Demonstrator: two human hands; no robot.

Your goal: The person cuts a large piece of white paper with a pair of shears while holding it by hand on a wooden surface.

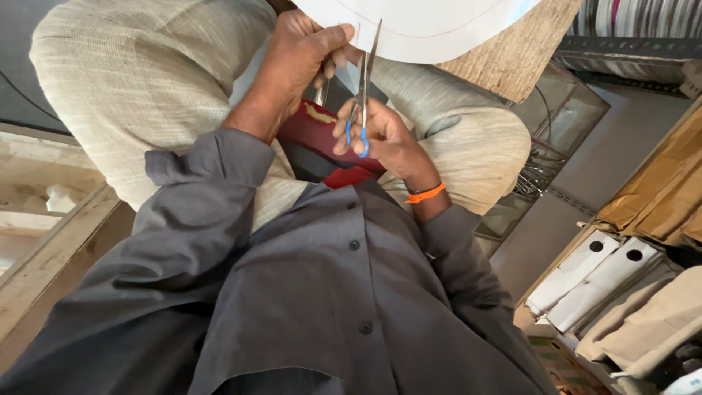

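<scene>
White sheet (pixel 424 25) — cut off above

One view only, from the camera on my head.

It looks steeply down my chest and lap, close in, my left hand (pixel 303 51) and right hand (pixel 380 135) near the top edge; the floor and a shelf of files (pixel 592 281) fill the right side.

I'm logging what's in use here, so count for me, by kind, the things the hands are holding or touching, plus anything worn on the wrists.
Scissors with blue handle loops, in the right hand: 1
White sheet with a drawn line, gripped by the left hand: 1
Orange wristband: 1
Total: 3
</scene>
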